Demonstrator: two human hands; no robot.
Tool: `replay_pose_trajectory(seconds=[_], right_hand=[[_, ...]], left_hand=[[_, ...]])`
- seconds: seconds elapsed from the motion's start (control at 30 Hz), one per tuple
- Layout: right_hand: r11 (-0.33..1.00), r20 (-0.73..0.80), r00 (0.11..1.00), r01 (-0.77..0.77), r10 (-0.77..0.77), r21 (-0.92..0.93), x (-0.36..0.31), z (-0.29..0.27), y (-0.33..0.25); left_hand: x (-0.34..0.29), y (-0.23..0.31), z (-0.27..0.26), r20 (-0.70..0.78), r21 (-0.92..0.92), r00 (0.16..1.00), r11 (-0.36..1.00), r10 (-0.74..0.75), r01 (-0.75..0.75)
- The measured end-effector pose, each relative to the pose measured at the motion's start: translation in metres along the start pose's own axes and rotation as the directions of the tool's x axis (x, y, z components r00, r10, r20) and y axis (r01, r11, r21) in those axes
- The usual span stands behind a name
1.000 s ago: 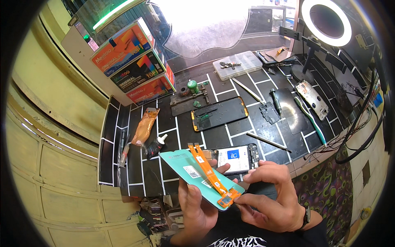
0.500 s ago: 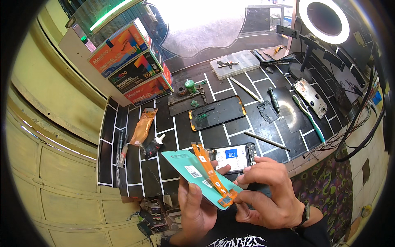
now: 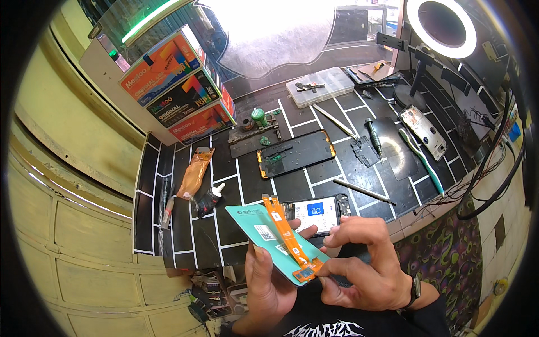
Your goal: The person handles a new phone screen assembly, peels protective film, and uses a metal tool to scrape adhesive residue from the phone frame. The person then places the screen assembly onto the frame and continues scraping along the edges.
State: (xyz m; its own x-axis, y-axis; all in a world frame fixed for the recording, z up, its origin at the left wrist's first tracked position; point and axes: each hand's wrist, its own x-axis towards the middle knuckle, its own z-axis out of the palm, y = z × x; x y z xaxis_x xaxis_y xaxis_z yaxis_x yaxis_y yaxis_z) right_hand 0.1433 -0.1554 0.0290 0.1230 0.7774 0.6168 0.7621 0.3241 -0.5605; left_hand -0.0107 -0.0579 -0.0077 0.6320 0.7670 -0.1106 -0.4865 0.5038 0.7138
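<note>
My left hand (image 3: pixel 270 289) is wrapped round a phone screen panel (image 3: pixel 255 223) with a green back and white stickers, tilted above the near edge of the table. An orange flex cable (image 3: pixel 288 236) runs along this back, its free forked end sticking out past the panel's far edge. At the near right corner my right hand (image 3: pixel 368 269) pinches the cable's wide lower end between thumb and index finger, the other fingers curled above. Just beyond my hands lies an opened phone body (image 3: pixel 325 216) with a white battery, partly hidden by them.
Beyond lie a black phone frame (image 3: pixel 297 155), tweezers (image 3: pixel 336 122), a screwdriver (image 3: pixel 374 139), a toothbrush (image 3: pixel 422 160) and a metal bar (image 3: pixel 364 191). On the left are a small bottle (image 3: pixel 211 199), an orange-brown wrapped piece (image 3: pixel 195 173) and stacked boxes (image 3: pixel 179 90). A ring light (image 3: pixel 471 28) stands at right.
The panel has shifted and tilted slightly in my left hand, its far left corner moving a little to the right. My right fingers stay at the cable's lower end.
</note>
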Motion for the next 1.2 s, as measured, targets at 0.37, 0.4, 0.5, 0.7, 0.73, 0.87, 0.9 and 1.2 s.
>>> replay_pose_trajectory(seconds=[0.37, 0.4, 0.5, 0.7, 0.73, 0.87, 0.9, 1.2], right_hand=[[0.986, 0.02, 0.998, 0.058, -0.056, -0.158, -0.0008, -0.0047, -0.0061], [0.988, 0.021, 0.997, 0.078, -0.076, -0.136, 0.0002, -0.0048, -0.0047], [0.99, 0.014, 0.993, 0.114, -0.113, -0.083, 0.002, -0.004, 0.0002], [0.998, -0.016, 0.999, 0.05, -0.05, 0.023, 0.002, 0.0011, 0.0016], [0.998, -0.021, 0.999, 0.037, -0.036, 0.044, 0.0028, 0.001, 0.0], [0.995, -0.033, 0.999, 0.012, -0.009, 0.096, 0.0032, 0.003, -0.0005], [0.994, -0.031, 1.0, 0.006, -0.003, 0.107, 0.0031, 0.0036, -0.0002], [0.988, -0.065, 0.997, -0.042, 0.052, 0.146, -0.0018, 0.0012, 0.0018]], left_hand=[[-0.0019, 0.0024, 0.0032, -0.014, 0.157, 1.0, 0.987, 0.024, -0.021], [-0.0022, 0.002, 0.0025, -0.009, 0.149, 1.0, 0.989, 0.02, -0.018], [-0.0009, 0.0014, 0.0021, 0.001, 0.072, 1.0, 0.997, 0.017, -0.017], [-0.0004, 0.0011, 0.0013, 0.008, -0.002, 1.0, 1.0, -0.016, 0.016], [-0.0004, 0.0009, 0.0008, 0.01, -0.011, 1.0, 1.0, -0.025, 0.025], [-0.0006, 0.0012, 0.0006, 0.019, -0.014, 0.999, 0.999, -0.042, 0.042], [-0.0006, 0.0011, 0.0003, 0.023, -0.012, 0.999, 0.999, -0.043, 0.043], [-0.0002, 0.005, 0.0057, 0.044, 0.027, 0.994, 0.995, -0.1, 0.099]])
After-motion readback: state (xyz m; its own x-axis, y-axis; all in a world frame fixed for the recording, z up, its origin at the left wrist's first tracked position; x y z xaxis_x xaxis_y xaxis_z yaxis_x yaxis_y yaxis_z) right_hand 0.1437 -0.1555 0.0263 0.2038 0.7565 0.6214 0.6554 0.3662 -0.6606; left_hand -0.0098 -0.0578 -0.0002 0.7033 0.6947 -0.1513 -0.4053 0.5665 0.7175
